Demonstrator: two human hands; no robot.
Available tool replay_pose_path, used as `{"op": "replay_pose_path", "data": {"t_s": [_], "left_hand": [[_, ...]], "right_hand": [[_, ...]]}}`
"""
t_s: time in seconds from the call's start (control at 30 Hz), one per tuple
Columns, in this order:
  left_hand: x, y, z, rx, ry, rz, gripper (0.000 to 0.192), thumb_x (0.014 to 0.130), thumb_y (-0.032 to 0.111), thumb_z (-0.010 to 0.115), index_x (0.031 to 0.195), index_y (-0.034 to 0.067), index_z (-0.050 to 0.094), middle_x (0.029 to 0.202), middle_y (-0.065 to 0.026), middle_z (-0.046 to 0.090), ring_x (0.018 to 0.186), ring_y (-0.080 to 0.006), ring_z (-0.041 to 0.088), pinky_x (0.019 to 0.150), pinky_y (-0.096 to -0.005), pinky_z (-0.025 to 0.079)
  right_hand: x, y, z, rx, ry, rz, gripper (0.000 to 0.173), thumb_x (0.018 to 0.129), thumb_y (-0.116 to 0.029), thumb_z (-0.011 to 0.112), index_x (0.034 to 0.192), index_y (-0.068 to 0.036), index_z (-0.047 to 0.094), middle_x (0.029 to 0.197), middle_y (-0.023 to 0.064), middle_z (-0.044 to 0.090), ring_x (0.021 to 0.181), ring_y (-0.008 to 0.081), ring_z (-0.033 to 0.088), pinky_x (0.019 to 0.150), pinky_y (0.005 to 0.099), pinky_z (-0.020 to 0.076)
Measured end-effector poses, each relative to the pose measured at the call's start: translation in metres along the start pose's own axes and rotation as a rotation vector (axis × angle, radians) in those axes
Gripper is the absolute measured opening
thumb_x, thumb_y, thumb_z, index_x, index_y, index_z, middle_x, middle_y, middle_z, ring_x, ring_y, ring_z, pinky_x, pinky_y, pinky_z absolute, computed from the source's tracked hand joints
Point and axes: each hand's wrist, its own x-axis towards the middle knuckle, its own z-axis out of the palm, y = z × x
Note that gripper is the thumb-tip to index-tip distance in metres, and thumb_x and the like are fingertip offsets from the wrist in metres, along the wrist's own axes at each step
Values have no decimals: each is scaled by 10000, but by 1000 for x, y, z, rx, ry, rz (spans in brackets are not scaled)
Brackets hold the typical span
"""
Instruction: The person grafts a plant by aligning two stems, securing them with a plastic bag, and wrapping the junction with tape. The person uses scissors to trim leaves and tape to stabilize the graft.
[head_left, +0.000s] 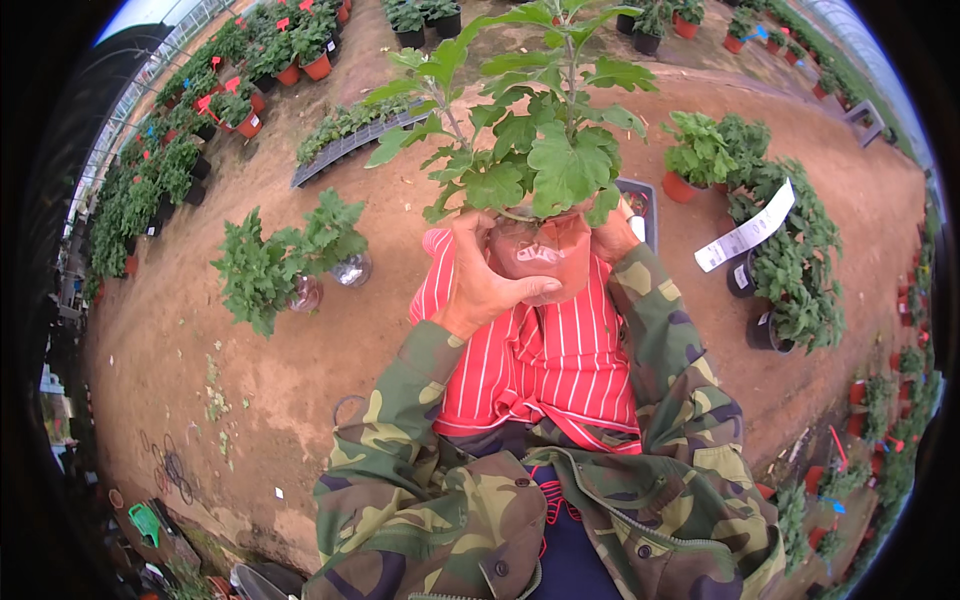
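Note:
A leafy, chrysanthemum-like plant (559, 161) rises from a clear plastic container (551, 262) above my lap. My left hand (484, 274) grips the container's left side, thumb across its front. At the other side, my right hand (613, 234) holds near the rim; leaves partly cover its fingers. Reddish colour shows in the clear plastic, and I cannot tell what is inside. A red apron with white stripes (574, 345) covers my legs beneath it. Just beyond my right hand lies a grey plastic tray (652, 206) with small items, mostly hidden.
Two plants in clear containers (351, 268) stand on the soil at left. Potted plants (799, 255) line the right, with a long white label strip (746, 225) against them. Ahead is a seedling tray (352, 146). A green plastic object (144, 523) lies lower left.

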Motion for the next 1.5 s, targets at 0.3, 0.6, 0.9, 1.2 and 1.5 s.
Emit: {"op": "replay_pose_path", "data": {"t_s": [0.3,0.6,0.9,1.2,1.5], "left_hand": [[27,17,-37,-123,-471,-521,1273,641,350,1073,1641,-4,371,1599,-161,517,1514,-312,487,1275,-450,378],[53,12,-19,-133,-489,-408,1263,537,371,1084,1581,-13,485,1538,-155,597,1432,-304,563,1239,-425,419],[49,9,-27,-128,-462,-426,1119,574,283,1060,1535,8,558,1487,-131,632,1387,-285,584,1221,-420,426],[45,9,-23,-135,-402,-372,1012,581,249,1050,1465,33,606,1392,-120,685,1318,-275,630,1170,-410,472],[46,-2,-23,-102,-426,-371,964,587,247,1042,1434,32,636,1374,-117,694,1321,-270,634,1171,-407,473]], "right_hand": [[-11,16,-25,-56,-14,-77,449,1026,-213,762,1419,-52,615,1293,57,694,1094,183,709,863,357,618],[20,23,-135,-1266,-185,-392,511,1023,-180,749,1485,-31,594,1447,89,634,1262,217,630,1033,376,561],[-8,-40,-52,-481,-9,-29,672,945,-135,816,1545,0,546,1477,98,639,1309,222,617,1113,397,521],[-59,-27,-32,-345,109,-49,598,765,-27,899,1309,-62,654,1245,19,702,1121,130,671,1019,336,540],[-87,1,-5,-1166,636,-808,474,818,-45,924,1202,-33,646,1115,145,769,1009,310,741,891,411,584]]}}
